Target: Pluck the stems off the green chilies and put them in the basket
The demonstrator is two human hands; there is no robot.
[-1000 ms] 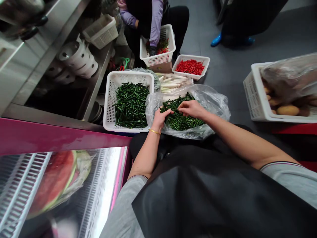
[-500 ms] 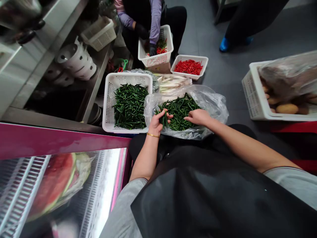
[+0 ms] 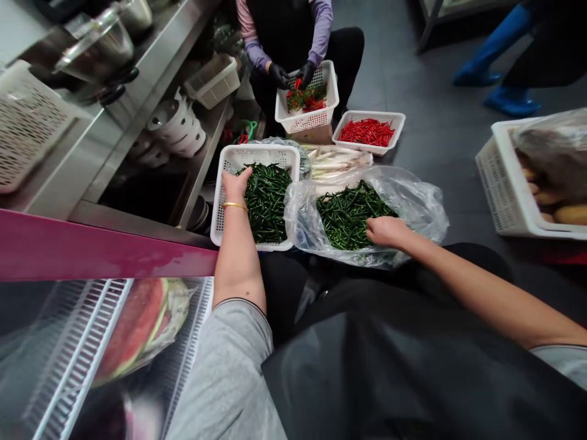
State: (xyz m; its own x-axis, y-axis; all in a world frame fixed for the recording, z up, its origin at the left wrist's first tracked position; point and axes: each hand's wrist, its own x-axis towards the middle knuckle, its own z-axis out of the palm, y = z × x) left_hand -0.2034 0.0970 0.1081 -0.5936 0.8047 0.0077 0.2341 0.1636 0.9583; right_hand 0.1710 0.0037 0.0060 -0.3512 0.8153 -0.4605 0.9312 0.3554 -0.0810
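My left hand [image 3: 236, 186] hangs over the left part of a white plastic basket [image 3: 257, 156], its fingers bunched closed above a heap of dark green chillies [image 3: 268, 201]. Whatever it grips is mostly hidden inside the fingers. To the right, my right hand [image 3: 385, 231] rests at the edge of a second pile of green chillies [image 3: 348, 217], holding nothing that I can see. That pile lies in a crumpled clear plastic bag [image 3: 422, 211] on my lap.
A co-worker's black-gloved hands [image 3: 293, 74] work in a white basket of red and green chillies [image 3: 307, 116]. Nearby are a tray of red chillies [image 3: 368, 131], pale stalks in plastic [image 3: 337, 162], a potato basket [image 3: 504, 183], a steel shelf [image 3: 202, 153] and a glass-topped fridge [image 3: 105, 269].
My left hand has moved left, from the chillies in the bag to above the basket. My right hand has stayed near the bag's pile, and the whole view has tilted slightly.
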